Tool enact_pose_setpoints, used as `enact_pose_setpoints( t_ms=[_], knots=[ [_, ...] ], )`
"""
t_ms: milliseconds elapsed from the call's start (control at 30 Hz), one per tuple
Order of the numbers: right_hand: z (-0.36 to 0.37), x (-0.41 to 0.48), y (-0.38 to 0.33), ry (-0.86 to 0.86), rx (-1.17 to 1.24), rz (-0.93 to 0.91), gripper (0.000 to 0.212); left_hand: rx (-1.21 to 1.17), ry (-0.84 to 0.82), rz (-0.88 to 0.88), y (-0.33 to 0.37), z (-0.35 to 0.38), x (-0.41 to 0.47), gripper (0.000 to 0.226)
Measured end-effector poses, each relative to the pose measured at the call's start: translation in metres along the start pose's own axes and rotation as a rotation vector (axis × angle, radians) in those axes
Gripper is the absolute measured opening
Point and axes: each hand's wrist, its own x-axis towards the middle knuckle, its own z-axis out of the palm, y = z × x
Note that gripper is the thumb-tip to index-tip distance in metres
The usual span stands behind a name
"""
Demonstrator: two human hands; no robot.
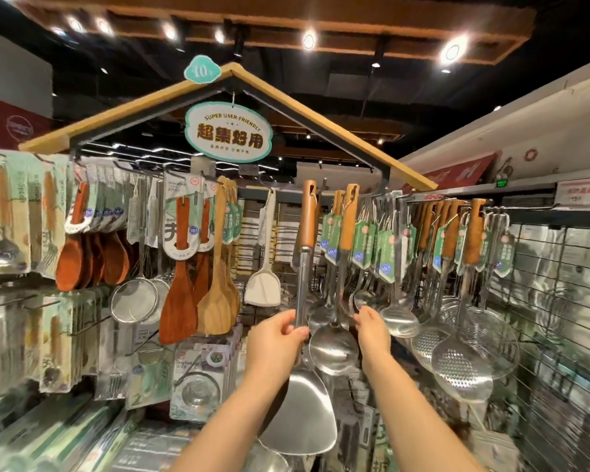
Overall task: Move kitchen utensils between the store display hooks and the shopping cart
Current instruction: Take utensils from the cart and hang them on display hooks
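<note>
My left hand [278, 338] grips the steel shaft of a wok spatula [302, 417] with a wooden handle [308, 216]. The spatula stands upright, its handle top level with the display hooks [324, 189] and its wide blade below my wrist. My right hand [372, 327] reaches in among the hanging steel ladles [334, 345], its fingers curled by their thin shafts; what it holds is unclear. The shopping cart is out of view.
Wooden spatulas [198, 301], a white turner [263, 284] and mesh strainers [135, 303] hang to the left. Skimmers [460, 366] and more ladles hang to the right on a wire grid [559, 301]. Packaged goods fill the shelves below.
</note>
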Motion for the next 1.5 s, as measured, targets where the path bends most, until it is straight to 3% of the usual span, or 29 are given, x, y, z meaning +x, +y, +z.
enact_pose_setpoints(
  t_ms=[67,167,300,533,867,1033,1200,1500],
  knots=[
    [-0.007,-0.021,-0.001,-0.001,0.206,-0.028,0.022,-0.007,0.0,0.007,0.002,0.003,-0.01,0.007],
    [-0.02,-0.071,-0.001,-0.106,0.362,-0.115,0.017,-0.095,0.012,-0.011,-0.002,0.01,-0.03,0.006],
    [-0.034,-0.116,0.006,-0.239,0.262,-0.157,0.014,-0.163,0.015,-0.023,-0.001,0.014,-0.05,0.015],
    [-0.048,-0.134,0.018,-0.285,0.244,-0.119,0.018,-0.221,-0.014,-0.051,0.012,0.02,-0.07,0.018],
    [-0.056,-0.158,0.025,-0.462,-0.078,-0.195,0.014,-0.236,-0.034,-0.054,0.02,0.013,-0.081,0.019],
    [-0.043,-0.161,0.016,-0.391,-0.223,-0.269,0.011,-0.235,-0.106,-0.025,0.023,0.002,-0.067,0.007],
    [-0.039,-0.151,0.003,-0.28,-0.208,-0.281,0.014,-0.177,-0.114,0.025,0.031,-0.011,-0.052,0.024],
    [-0.03,-0.132,-0.007,-0.19,-0.269,-0.268,0.012,-0.183,-0.146,0.03,0.003,-0.017,-0.039,0.025]
  ],
)
